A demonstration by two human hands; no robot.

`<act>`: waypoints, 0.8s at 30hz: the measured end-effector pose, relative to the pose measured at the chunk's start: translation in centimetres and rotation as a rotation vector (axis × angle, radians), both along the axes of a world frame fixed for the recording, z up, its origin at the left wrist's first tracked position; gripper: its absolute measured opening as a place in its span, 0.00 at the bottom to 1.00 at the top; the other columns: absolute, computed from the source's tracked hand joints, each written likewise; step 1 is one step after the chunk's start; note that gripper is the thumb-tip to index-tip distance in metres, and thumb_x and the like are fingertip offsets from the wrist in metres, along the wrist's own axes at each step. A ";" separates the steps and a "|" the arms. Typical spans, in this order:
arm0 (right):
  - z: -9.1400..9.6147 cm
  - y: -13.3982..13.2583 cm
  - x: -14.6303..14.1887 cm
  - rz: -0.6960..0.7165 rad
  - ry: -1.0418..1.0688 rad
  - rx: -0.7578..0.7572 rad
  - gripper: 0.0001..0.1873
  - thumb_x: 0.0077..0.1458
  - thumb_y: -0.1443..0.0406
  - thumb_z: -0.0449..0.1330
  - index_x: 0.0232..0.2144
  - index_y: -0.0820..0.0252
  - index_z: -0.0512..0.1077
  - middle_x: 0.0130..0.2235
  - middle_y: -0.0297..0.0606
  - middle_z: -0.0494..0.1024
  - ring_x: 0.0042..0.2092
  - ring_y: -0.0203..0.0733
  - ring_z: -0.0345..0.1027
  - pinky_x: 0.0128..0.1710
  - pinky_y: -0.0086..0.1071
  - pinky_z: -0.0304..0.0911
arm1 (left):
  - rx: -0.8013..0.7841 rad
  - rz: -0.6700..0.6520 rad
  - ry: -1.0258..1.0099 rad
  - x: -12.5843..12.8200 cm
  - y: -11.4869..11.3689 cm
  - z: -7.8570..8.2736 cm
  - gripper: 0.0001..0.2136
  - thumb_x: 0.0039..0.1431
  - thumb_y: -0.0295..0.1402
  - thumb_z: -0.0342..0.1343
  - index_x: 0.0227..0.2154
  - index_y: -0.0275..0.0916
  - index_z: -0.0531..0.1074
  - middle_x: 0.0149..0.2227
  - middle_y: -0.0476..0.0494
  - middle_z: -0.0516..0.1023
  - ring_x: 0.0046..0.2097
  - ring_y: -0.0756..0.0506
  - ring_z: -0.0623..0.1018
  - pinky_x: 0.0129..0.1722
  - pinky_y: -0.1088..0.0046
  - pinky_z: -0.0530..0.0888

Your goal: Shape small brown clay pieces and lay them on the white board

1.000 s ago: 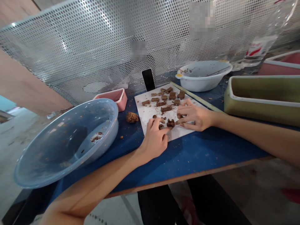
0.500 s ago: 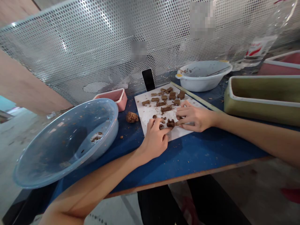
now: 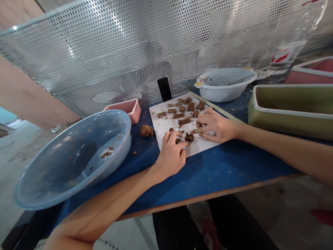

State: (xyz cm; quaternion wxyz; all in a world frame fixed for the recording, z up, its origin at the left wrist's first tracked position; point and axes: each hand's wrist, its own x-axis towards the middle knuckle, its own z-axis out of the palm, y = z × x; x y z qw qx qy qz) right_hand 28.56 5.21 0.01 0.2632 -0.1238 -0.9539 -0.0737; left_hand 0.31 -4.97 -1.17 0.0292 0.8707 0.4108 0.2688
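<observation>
A small dark brown lump of clay [image 3: 189,137], shaped with stubby bumps, lies on a white sheet [image 3: 200,149]. My left hand [image 3: 172,152] rests at the lump's left side, fingers apart and bent, the thumb tip close to its lower edge. Small dark bits sit partly hidden beneath those fingers. From the right, my right hand [image 3: 217,126] reaches over the sheet with fingers spread, and one fingertip touches or nearly touches the lump's upper right. Behind lie several brown shaped clay pieces [image 3: 184,121] among crumbs.
A large blue basin [image 3: 111,166] stands at left, near a rough brown clump [image 3: 146,130] and a pink tray [image 3: 135,113]. A phone [image 3: 164,89] leans behind the sheet. At right are a white basin [image 3: 225,92], a green trough [image 3: 286,123] and a plastic bottle [image 3: 286,52].
The right hand's fingers have shifted from the lump's right side to its upper right, and its lower fingers have straightened. The left thumb has drawn back slightly from the lump.
</observation>
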 end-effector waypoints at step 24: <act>-2.1 1.5 -1.1 -0.105 0.027 -0.144 0.17 0.79 0.53 0.55 0.51 0.53 0.81 0.48 0.45 0.77 0.53 0.53 0.69 0.52 0.46 0.53 | -0.020 0.015 0.000 0.2 -0.1 0.2 0.16 0.67 0.20 0.54 0.46 0.39 0.86 0.57 0.35 0.72 0.60 0.34 0.69 0.65 0.48 0.75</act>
